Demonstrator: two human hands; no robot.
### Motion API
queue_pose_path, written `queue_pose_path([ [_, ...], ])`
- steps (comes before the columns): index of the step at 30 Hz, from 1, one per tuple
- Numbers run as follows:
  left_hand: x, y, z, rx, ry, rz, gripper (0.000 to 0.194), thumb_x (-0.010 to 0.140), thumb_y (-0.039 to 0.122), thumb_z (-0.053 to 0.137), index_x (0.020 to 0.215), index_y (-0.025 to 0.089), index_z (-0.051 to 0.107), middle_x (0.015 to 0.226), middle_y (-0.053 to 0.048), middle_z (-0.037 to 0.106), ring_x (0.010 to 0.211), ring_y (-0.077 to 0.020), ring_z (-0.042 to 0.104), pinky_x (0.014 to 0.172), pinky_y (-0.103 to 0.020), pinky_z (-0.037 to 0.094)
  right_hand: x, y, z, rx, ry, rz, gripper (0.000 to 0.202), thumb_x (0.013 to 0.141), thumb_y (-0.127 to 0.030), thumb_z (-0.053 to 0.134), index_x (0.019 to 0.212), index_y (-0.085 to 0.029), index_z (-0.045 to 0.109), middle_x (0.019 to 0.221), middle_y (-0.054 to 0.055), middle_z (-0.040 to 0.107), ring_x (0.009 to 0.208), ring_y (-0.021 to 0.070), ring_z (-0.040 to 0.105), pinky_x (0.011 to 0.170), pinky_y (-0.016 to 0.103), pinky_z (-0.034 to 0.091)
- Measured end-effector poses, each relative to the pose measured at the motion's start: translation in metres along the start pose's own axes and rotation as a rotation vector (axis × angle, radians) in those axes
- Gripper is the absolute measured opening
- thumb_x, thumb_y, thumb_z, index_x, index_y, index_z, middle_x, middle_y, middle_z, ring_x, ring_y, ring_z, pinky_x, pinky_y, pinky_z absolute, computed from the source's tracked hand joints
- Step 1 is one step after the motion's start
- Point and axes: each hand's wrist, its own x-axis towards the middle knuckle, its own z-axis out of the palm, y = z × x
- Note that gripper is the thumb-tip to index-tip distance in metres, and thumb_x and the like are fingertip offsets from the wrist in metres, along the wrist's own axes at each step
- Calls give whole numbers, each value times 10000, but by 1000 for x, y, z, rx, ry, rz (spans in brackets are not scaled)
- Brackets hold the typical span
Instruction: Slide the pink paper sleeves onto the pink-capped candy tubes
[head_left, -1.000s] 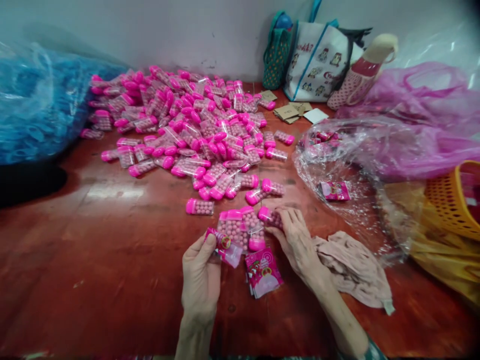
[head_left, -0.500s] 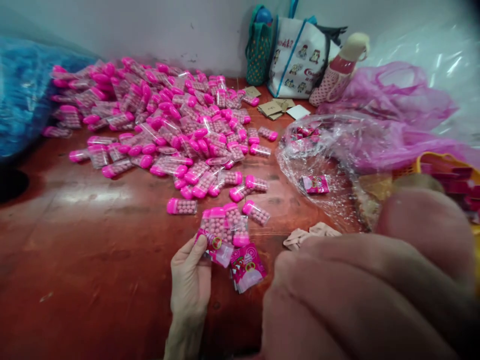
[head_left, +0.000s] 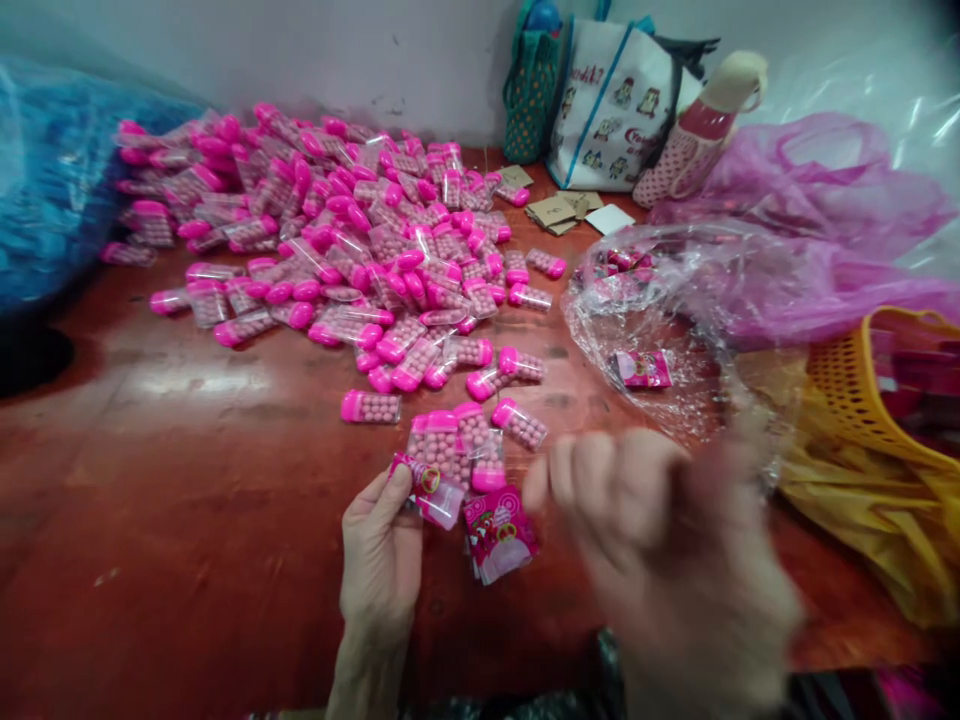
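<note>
My left hand (head_left: 382,545) pinches a pink printed plastic sleeve (head_left: 435,493) with a clear lower part, thumb on top. Right beside it lies a small stack of similar pink printed sleeves (head_left: 499,535) on the red-brown table. Just beyond, a few clear flat containers of pink beads or candies with bright pink caps (head_left: 442,440) lie close together. My right hand (head_left: 660,540) hovers to the right of the stack, fingers curled but smeared by motion; whether it holds anything cannot be made out.
A large pile of pink-capped containers (head_left: 337,230) covers the table's back. To the right lie a crinkled clear bag (head_left: 697,260) with pink sleeves, a yellow basket (head_left: 847,375) and a pink plastic bag (head_left: 840,190). A white tote (head_left: 607,110) and a blue bag (head_left: 52,180) stand behind.
My right hand has dropped away from close before the camera toward the stack of sleeves, uncovering the yellow basket. My left hand keeps its sleeve in place. The view has shifted slightly.
</note>
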Motion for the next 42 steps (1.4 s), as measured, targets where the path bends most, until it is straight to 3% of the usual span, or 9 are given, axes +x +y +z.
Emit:
queue_pose_path([
  [4,2,2,2,-14,5,25,183,522,189,814,654,123,706,647,-10,711,590,-89,619,593,-168,513,30,55,7,-622,-100,-43,182,911,-290,452,1016,-229,588,978,50,605,938,224,543,887,412,409],
  [7,4,2,1,-19,14,33,193,507,188,822,644,118,705,635,-10,708,583,-84,617,592,-167,515,27,95,17,-734,-129,-32,272,865,-227,509,1131,-199,561,1106,115,554,991,285,489,852,452,412],
  [10,7,2,-1,-22,22,44,181,522,183,814,655,123,707,645,-8,710,595,-85,621,604,-177,521,19,110,24,-783,-110,-22,261,860,-196,500,1113,-182,561,1096,134,543,991,307,460,827,470,409],
  [15,10,3,-3,-28,39,70,161,554,189,798,669,123,706,657,-10,710,599,-88,621,604,-189,523,18,105,22,-782,-83,3,129,865,-213,485,934,-156,578,912,119,571,880,285,510,798,456,422],
  [19,9,3,-1,-43,65,113,173,532,188,810,658,127,707,650,-2,707,599,-83,621,611,-180,516,12,92,17,-705,-50,58,194,860,-292,517,1008,-169,548,891,85,612,812,235,580,720,354,474],
  [26,7,-1,4,-47,100,177,180,518,180,819,647,133,703,625,9,700,596,-87,619,614,-190,508,-25,42,25,-68,-142,419,275,830,-370,579,1054,-217,535,884,16,666,758,156,622,602,205,490],
  [33,7,-5,6,-48,99,182,208,498,213,829,640,134,700,629,10,700,590,-76,613,618,-176,503,-38,38,45,-14,-107,447,286,769,-249,608,1036,-170,546,802,25,675,642,139,617,562,193,497],
  [38,9,-4,5,-29,95,182,190,500,194,824,632,140,700,628,5,698,577,-87,613,602,-194,509,-32,38,39,-20,-197,430,242,750,-235,620,983,-171,598,721,0,654,570,127,576,520,193,472],
  [42,7,-4,9,-9,76,201,228,485,178,830,671,147,702,659,4,707,592,-96,625,607,-195,515,-27,41,33,-32,-199,408,243,755,-199,622,998,-190,621,815,1,683,687,140,620,615,191,487],
])
